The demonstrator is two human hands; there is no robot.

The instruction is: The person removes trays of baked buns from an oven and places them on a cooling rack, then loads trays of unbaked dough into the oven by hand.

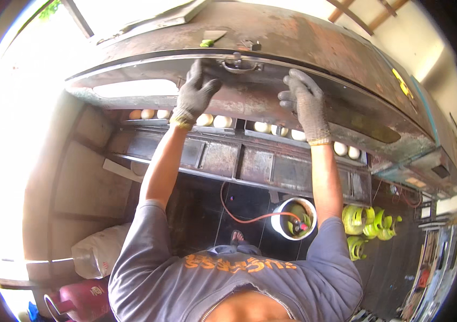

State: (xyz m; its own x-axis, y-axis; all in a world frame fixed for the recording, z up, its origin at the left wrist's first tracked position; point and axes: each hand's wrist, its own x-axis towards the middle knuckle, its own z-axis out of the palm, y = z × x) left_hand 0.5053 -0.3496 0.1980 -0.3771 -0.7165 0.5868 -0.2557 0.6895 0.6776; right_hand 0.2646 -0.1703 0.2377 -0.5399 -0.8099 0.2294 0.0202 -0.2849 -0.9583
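Both my hands wear dark grey work gloves with pale cuffs and reach forward to the long metal door (250, 91) of an oven-like cabinet. My left hand (196, 96) is against the door's front, left of its middle handle (239, 66), fingers stretched up and thumb apart. On the other side of that handle, my right hand (305, 102) is near the door with its fingers apart and slightly bent, nothing visible in them. Below the door, round pale balls, perhaps buns or dough (222, 122), sit in a row on dark trays (247, 132). My forearms and gloves hide part of the row.
On the cabinet top lie a scraper (213, 36) and a yellow-handled tool (402, 83). A white bucket (277, 220) with an orange hose (250, 220) stands below. Green gas cylinders (354, 220) are at right, a pink cylinder (84, 300) and white sack (99, 252) at left.
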